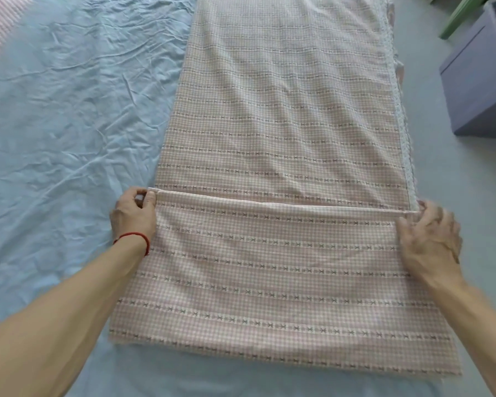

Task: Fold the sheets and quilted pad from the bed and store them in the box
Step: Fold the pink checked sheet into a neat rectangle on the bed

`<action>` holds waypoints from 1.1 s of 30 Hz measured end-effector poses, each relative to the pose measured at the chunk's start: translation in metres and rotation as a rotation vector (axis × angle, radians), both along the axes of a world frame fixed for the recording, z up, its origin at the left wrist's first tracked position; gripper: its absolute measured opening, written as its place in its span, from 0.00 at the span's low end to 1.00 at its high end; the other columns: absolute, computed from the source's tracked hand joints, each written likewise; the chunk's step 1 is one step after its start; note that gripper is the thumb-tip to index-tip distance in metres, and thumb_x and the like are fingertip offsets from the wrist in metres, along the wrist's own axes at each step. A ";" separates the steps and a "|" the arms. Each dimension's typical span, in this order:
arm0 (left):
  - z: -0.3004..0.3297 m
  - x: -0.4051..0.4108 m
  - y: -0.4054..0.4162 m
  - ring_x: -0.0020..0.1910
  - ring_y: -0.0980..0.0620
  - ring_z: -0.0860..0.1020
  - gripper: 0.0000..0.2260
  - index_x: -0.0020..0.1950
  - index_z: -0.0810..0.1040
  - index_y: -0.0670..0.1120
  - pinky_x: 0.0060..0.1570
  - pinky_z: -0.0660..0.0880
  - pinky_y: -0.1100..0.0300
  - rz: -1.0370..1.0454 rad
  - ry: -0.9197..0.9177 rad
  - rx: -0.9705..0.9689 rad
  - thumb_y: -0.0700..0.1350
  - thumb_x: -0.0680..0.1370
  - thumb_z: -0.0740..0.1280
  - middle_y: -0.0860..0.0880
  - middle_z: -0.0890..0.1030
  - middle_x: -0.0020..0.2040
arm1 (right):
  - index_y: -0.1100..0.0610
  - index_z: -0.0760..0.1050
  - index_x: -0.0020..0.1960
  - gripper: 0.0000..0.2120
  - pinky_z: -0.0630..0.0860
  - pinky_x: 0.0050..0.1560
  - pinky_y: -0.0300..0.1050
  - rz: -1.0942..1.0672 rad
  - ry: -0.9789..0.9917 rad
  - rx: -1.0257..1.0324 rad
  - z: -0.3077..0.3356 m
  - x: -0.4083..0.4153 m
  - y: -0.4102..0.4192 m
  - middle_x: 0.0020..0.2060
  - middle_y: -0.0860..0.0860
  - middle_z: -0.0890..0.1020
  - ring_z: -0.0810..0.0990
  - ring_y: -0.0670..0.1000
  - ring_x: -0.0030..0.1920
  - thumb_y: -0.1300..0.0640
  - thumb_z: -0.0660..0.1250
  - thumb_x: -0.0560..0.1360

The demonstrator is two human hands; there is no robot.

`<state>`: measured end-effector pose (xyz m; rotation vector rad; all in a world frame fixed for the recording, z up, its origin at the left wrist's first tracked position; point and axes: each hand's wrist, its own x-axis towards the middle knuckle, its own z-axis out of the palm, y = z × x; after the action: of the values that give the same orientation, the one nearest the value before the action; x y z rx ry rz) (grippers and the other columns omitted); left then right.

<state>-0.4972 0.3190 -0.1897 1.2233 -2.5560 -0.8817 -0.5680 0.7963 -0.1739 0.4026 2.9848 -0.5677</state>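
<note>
My hands, left (135, 213) and right (430, 233), pinch the pink sheet's (284, 124) half-folded near edge; box (478, 81) still waits, far right.

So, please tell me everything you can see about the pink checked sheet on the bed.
The pink checked sheet is a thin woven fabric in small pink and white checks, crossed by rows of little dark bow-like marks. A white lace trim runs along its right edge. It lies flat as a long strip on the wrinkled blue sheet. Its near end is folded over the rest. The left hand and the right hand pinch the two corners of that folded edge.
</note>
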 end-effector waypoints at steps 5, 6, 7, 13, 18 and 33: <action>0.003 0.038 0.112 0.80 0.38 0.54 0.28 0.82 0.59 0.51 0.73 0.52 0.30 -0.768 -0.113 -0.472 0.56 0.82 0.56 0.43 0.54 0.83 | 0.46 0.43 0.84 0.33 0.35 0.79 0.63 0.725 0.007 0.183 0.009 0.060 -0.091 0.83 0.52 0.37 0.35 0.56 0.82 0.39 0.49 0.83; -0.002 0.042 0.136 0.82 0.39 0.45 0.29 0.84 0.51 0.55 0.75 0.45 0.29 -0.902 -0.209 -0.442 0.59 0.83 0.51 0.47 0.46 0.84 | 0.44 0.39 0.83 0.31 0.33 0.79 0.63 0.795 -0.042 0.169 -0.001 0.066 -0.113 0.82 0.50 0.35 0.32 0.55 0.81 0.38 0.45 0.84; -0.011 0.039 0.152 0.82 0.41 0.38 0.30 0.83 0.43 0.58 0.74 0.40 0.29 -0.938 -0.309 -0.435 0.62 0.82 0.45 0.50 0.39 0.84 | 0.42 0.37 0.83 0.31 0.32 0.79 0.63 0.812 -0.073 0.184 -0.013 0.067 -0.128 0.82 0.48 0.34 0.31 0.54 0.81 0.36 0.42 0.84; -0.032 0.053 0.068 0.80 0.50 0.31 0.31 0.81 0.32 0.60 0.73 0.37 0.29 -0.670 -0.480 -0.399 0.69 0.80 0.36 0.57 0.32 0.81 | 0.39 0.25 0.78 0.33 0.32 0.79 0.62 0.473 -0.308 0.350 -0.033 0.051 -0.019 0.79 0.41 0.29 0.25 0.47 0.78 0.28 0.31 0.79; 0.001 0.119 0.056 0.82 0.40 0.41 0.34 0.84 0.51 0.49 0.70 0.44 0.23 -0.699 -0.449 -0.430 0.65 0.81 0.43 0.47 0.45 0.84 | 0.44 0.34 0.82 0.36 0.34 0.77 0.68 0.397 -0.279 0.330 -0.001 0.097 -0.012 0.81 0.48 0.30 0.29 0.54 0.80 0.31 0.30 0.78; -0.024 0.198 0.030 0.81 0.34 0.49 0.39 0.82 0.59 0.42 0.72 0.49 0.24 -0.859 -0.419 -0.489 0.64 0.77 0.55 0.37 0.50 0.83 | 0.34 0.22 0.76 0.35 0.39 0.81 0.60 0.461 -0.486 0.119 -0.031 0.188 0.071 0.77 0.37 0.25 0.26 0.46 0.78 0.28 0.35 0.75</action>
<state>-0.2988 0.3487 -0.2132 0.1395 -3.3837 -0.0277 -0.3804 0.8676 -0.2054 -0.1323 2.5152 -0.2065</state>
